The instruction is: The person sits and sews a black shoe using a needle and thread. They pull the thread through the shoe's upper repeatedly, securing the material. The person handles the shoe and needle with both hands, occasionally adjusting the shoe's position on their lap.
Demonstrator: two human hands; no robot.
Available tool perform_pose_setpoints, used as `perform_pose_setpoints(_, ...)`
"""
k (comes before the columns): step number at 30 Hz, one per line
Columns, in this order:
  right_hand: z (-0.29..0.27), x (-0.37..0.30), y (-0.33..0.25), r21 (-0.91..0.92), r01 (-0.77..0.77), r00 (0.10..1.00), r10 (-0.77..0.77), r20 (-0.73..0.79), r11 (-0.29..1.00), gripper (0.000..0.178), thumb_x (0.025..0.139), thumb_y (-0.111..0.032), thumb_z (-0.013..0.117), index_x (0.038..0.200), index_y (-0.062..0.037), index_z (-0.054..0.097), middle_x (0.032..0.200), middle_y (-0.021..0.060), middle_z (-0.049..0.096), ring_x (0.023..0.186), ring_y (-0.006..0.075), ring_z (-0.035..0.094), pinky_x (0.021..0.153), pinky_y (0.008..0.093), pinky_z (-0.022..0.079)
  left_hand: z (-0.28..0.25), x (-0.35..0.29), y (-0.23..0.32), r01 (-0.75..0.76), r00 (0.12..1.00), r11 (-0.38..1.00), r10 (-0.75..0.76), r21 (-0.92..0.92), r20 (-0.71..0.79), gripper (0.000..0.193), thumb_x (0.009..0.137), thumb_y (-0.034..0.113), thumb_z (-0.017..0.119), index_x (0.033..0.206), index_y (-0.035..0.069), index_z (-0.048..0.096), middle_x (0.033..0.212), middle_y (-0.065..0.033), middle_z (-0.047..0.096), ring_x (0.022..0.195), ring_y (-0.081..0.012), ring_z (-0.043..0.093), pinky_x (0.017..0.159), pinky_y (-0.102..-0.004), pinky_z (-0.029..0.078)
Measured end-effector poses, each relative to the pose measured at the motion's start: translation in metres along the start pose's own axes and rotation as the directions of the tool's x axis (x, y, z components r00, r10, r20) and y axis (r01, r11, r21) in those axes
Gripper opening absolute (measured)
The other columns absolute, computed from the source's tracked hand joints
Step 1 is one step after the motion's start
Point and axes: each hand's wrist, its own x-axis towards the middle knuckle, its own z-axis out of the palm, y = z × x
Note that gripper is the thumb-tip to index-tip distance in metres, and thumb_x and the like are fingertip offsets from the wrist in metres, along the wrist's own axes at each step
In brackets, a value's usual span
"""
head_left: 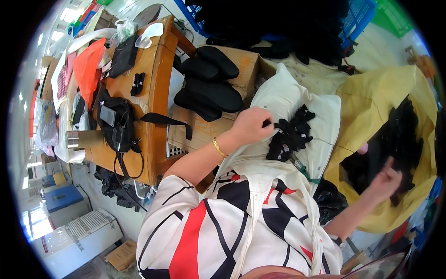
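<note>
My left hand [251,125] is closed in a pinch on a small black fabric piece [266,123], mostly hidden by the fingers. Just right of it, a pile of small black fabric pieces with tiny white labels [290,135] rests on the white cloth [320,122] over my lap. At the right, my right hand [384,181] is over the mouth of a large yellow sack [360,104], its fingers apart and nothing visible in them. Black material [399,135] fills the sack's inside, too dark to tell apart.
Black shoe-shaped pieces [213,95] lie on a cardboard box [204,126] ahead. On the left, a wooden table [151,88] carries a black bag [116,118], a phone and a steel flask [83,139]. A blue crate [362,21] heaped with black goods stands at the back.
</note>
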Motion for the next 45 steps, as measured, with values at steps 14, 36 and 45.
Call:
perform_pose_setpoints(14,0.127,-0.163,0.1,-0.642,0.199,0.422,0.526,0.738,0.741,0.011,0.088,-0.004,0.069,0.096,0.0021,0.064,0.081,0.0054,0.058,0.07,0.0125,0.057,0.066,0.0253,0.047,-0.03,0.02,-0.038,0.316,0.943,0.871,-0.331,-0.376,0.025,0.014,0.09,0.014,0.067,0.094,0.001,0.067,0.08,-0.0032,0.063,0.072,-0.0062,0.054,0.066,-0.0238,0.047)
perform_pose_setpoints(36,0.095,-0.159,0.098,-0.668,-0.188,0.503,0.654,0.564,0.72,0.01,0.093,-0.003,0.066,0.102,-0.0009,0.063,0.086,-0.0049,0.058,0.077,0.0034,0.053,0.071,0.0188,0.044,-0.113,0.032,0.016,0.312,0.933,0.844,-0.358,0.437,0.024,0.04,0.071,0.005,0.065,0.11,0.0,0.058,0.099,-0.008,0.069,0.087,-0.0229,0.066,0.079,-0.0341,0.052)
perform_pose_setpoints(45,0.073,-0.152,0.082,-0.523,-0.409,0.534,0.661,0.527,0.748,0.013,0.097,-0.01,0.064,0.104,0.0007,0.062,0.091,-0.0019,0.062,0.081,0.0047,0.058,0.076,0.0231,0.052,-0.027,0.026,-0.007,0.322,0.856,0.924,-0.19,-0.208,0.482,0.046,0.083,0.012,0.069,0.124,-0.001,0.056,0.11,-0.0111,0.067,0.1,-0.0213,0.063,0.089,-0.0306,0.049)
